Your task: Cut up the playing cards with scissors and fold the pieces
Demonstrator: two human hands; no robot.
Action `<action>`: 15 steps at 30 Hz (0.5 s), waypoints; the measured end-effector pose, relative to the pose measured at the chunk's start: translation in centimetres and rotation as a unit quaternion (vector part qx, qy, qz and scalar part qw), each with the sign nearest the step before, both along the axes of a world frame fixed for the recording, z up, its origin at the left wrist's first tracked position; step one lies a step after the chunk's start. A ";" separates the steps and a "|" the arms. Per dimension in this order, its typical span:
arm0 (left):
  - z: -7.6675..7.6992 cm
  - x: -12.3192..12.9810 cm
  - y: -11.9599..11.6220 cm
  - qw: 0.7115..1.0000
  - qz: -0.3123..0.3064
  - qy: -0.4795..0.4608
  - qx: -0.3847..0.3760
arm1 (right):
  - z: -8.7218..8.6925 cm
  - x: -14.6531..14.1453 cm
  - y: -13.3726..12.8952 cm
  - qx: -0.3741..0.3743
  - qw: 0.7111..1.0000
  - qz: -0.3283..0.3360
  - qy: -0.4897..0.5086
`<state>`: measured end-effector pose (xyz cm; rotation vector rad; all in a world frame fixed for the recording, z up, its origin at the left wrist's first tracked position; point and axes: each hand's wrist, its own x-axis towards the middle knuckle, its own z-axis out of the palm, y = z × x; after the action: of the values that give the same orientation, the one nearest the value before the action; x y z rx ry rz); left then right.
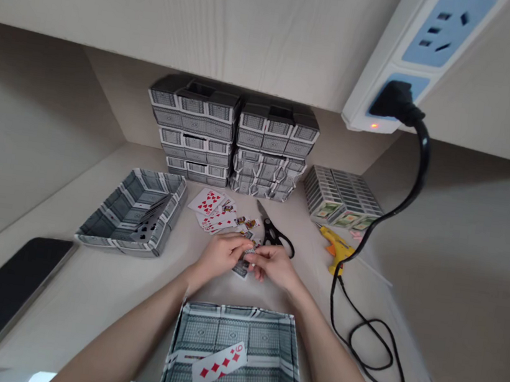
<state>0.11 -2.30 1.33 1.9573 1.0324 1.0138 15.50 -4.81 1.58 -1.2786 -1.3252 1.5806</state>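
Note:
Both hands meet over the middle of the white table. My left hand (pixel 223 253) pinches the left end of a small piece of playing card (pixel 251 250), and my right hand (pixel 276 265) has its fingers closed on the right end. Part of another card (pixel 240 270) shows just beneath them. Loose face-up cards (pixel 214 212) are spread behind my left hand. Black-handled scissors (pixel 272 233) lie behind my right hand. Between my forearms stands an open box made of cards (pixel 200 328), with a cut strip of a diamond card (pixel 219 365) inside.
Another card box (pixel 164 229) and a black phone (pixel 1 295) lie left. Stacked card boxes (pixel 198 124) and packed decks (pixel 341 196) stand behind. A yellow glue gun (pixel 336 248) sits right, its black cable (pixel 422 169) near a power strip (pixel 394 65) overhead.

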 end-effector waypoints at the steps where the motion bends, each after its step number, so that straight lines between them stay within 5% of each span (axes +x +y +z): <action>1: 0.0 0.1 0.0 1.000 0.008 -0.005 -0.003 | 0.1 0.0 0.0 0.006 1.000 -0.002 0.004; 7: -0.3 0.4 0.2 0.995 0.072 0.006 -0.069 | -0.3 -0.6 -0.1 0.037 0.998 -0.056 0.002; 15: -0.4 0.7 0.0 0.993 -0.025 -0.028 -0.109 | -0.1 -0.6 -0.2 0.051 0.995 -0.082 -0.021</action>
<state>0.86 -2.29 0.90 1.7598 1.0141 0.8844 14.88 -5.05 1.49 -1.3285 -1.2746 1.3638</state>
